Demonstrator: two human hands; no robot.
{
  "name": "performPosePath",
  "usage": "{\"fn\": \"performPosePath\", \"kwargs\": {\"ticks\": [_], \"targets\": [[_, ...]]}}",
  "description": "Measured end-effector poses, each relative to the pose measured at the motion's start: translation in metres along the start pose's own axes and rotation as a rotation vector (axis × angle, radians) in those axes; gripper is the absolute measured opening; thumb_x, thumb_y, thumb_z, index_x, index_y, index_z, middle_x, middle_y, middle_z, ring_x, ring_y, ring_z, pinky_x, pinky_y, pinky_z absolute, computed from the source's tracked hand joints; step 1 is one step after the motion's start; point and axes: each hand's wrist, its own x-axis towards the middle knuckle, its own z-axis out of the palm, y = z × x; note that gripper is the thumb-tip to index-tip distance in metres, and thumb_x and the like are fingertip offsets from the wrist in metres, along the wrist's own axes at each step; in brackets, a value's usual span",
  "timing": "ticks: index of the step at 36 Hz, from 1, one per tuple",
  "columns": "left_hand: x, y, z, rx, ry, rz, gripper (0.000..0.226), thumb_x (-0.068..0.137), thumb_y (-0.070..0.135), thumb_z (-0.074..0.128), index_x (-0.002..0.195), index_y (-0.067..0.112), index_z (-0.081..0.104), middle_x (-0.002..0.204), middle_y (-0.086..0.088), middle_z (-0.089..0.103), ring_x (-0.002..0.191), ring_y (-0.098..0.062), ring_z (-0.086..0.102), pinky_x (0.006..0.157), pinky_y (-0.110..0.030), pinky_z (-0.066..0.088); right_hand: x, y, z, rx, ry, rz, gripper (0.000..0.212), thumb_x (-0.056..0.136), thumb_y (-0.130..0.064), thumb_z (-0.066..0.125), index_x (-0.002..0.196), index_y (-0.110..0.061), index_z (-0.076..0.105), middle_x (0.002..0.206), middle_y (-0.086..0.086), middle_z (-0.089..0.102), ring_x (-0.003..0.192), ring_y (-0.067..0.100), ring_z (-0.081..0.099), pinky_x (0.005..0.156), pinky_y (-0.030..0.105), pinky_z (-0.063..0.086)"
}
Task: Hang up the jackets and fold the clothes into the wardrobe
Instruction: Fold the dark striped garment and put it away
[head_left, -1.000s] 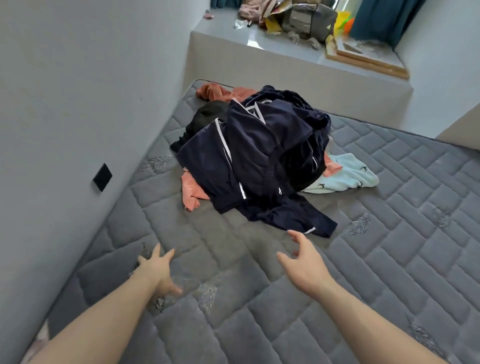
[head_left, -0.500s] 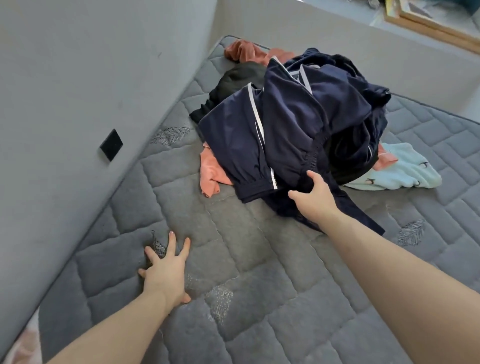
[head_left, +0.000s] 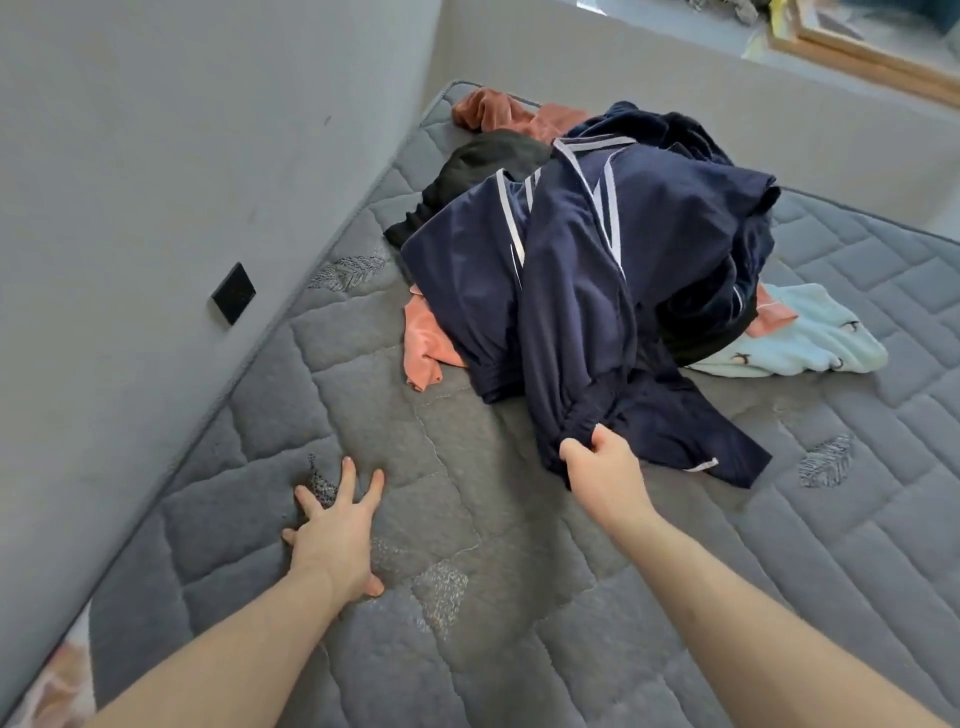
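1. Clothes are lying in a heap on the grey quilted mattress (head_left: 467, 519), towards its far end near the corner of the grey wall (head_left: 156, 156).
2. The navy blue jacket with white stripes (head_left: 566, 291) is sitting on top of the heap, draping down towards the near side.
3. The right hand (head_left: 602, 467) is reaching forward, its fingers and thumb curling round a bunched fold at the jacket's near edge and gripping it.
4. The left hand (head_left: 335, 530) is resting flat on the mattress with fingers spread and straight, holding nothing, well apart from the heap.
5. A black garment (head_left: 483, 166) is peeking out from under the jacket on the wall side.
6. An orange-pink garment (head_left: 426, 343) is sticking out below the jacket's left edge, and more fabric of the same colour is showing at the far end of the heap and on its right side.
7. A pale blue fleecy garment with small dark motifs (head_left: 810, 343) is lying beside the heap on the right, partly tucked under the dark clothes.
8. A small black square plate (head_left: 234, 293) is sitting on the wall to the left, just above the mattress edge.
9. A grey ledge (head_left: 675, 67) is running behind the bed, carrying a wooden frame (head_left: 878, 62) at the upper right.
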Motion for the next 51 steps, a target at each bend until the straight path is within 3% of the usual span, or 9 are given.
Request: {"fn": "performPosePath", "kwargs": {"ticks": [9,14,20,22,27,32,39,47,51], "targets": [[-0.030,-0.013,-0.003,0.001,-0.031,0.075,0.115,0.083,0.053,0.074,0.160,0.038,-0.010,0.167,0.008,-0.021,0.152,-0.047,-0.005,0.115,-0.056,0.036,-0.156,0.082,-0.027,0.073,-0.134,0.289,0.026,0.086,-0.012,0.053,0.063,-0.022,0.047,0.055,-0.011,0.047,0.061,0.016,0.040,0.059,0.027,0.034],[-0.106,-0.021,-0.004,-0.020,-0.185,0.207,0.088,0.084,0.057,0.069,0.158,0.029,0.030,0.169,0.000,0.013,0.152,-0.022,0.025,0.118,-0.030,0.029,-0.232,0.068,-0.062,0.118,-0.203,0.367,0.013,0.083,-0.015,0.052,0.073,-0.015,0.043,0.063,0.000,0.044,0.061,0.017,0.036,0.056,0.027,0.031],[-0.251,0.001,-0.017,-0.240,-0.132,0.467,0.067,0.085,0.042,0.074,0.145,0.028,0.049,0.150,0.005,0.041,0.129,-0.018,0.051,0.110,-0.028,0.038,-0.322,0.017,-0.100,0.245,-0.263,0.404,0.014,0.087,-0.002,0.050,0.080,-0.012,0.042,0.068,0.007,0.038,0.055,0.018,0.031,0.049,0.024,0.026],[-0.296,0.008,-0.023,-0.354,-0.113,0.541,0.066,0.082,0.039,0.077,0.142,0.026,0.051,0.142,0.009,0.046,0.114,-0.013,0.056,0.104,-0.021,0.038,-0.348,0.002,-0.108,0.252,-0.282,0.391,0.015,0.089,-0.002,0.054,0.081,-0.011,0.044,0.067,0.007,0.041,0.048,0.015,0.038,0.046,0.022,0.030],[-0.410,0.010,-0.045,-0.574,-0.138,0.640,0.073,0.067,0.046,0.083,0.131,0.031,0.050,0.125,0.018,0.051,0.115,0.001,0.053,0.095,-0.016,0.040,-0.424,-0.041,-0.132,0.393,-0.334,0.357,0.008,0.093,-0.002,0.059,0.089,-0.008,0.055,0.064,0.005,0.057,0.047,0.011,0.052,0.045,0.022,0.038],[-0.496,-0.003,-0.058,-0.669,-0.101,0.669,0.109,0.052,0.059,0.088,0.144,0.047,0.031,0.132,0.031,0.052,0.119,0.012,0.052,0.097,-0.019,0.047,-0.491,-0.074,-0.147,0.597,-0.287,0.294,0.007,0.097,-0.007,0.061,0.096,-0.011,0.067,0.075,0.002,0.065,0.055,0.010,0.057,0.049,0.020,0.042],[-0.555,-0.015,-0.063,-0.856,0.099,0.534,0.038,0.079,0.019,0.070,0.104,0.042,0.052,0.093,0.016,0.068,0.088,-0.007,0.064,0.072,-0.027,0.048,-0.562,-0.093,-0.155,0.851,-0.170,0.261,0.016,0.098,-0.008,0.060,0.111,-0.005,0.068,0.084,0.005,0.068,0.058,0.008,0.057,0.051,0.019,0.045],[-0.583,-0.025,-0.123,-0.730,0.064,0.701,0.035,0.080,0.003,0.053,0.100,0.030,0.061,0.081,0.003,0.072,0.070,-0.015,0.065,0.058,-0.020,0.048,-0.599,-0.078,-0.186,0.731,0.009,0.159,0.010,0.097,-0.012,0.063,0.104,-0.017,0.069,0.087,0.003,0.074,0.069,0.009,0.063,0.062,0.024,0.048],[-0.598,-0.011,-0.156,-0.790,0.096,0.692,0.020,0.082,0.012,0.057,0.092,0.029,0.056,0.086,0.003,0.069,0.082,-0.016,0.062,0.073,-0.024,0.047,-0.611,-0.069,-0.192,0.521,0.120,0.006,0.033,0.086,-0.008,0.075,0.112,-0.026,0.064,0.104,-0.002,0.073,0.093,0.015,0.066,0.071,0.020,0.052]]}}
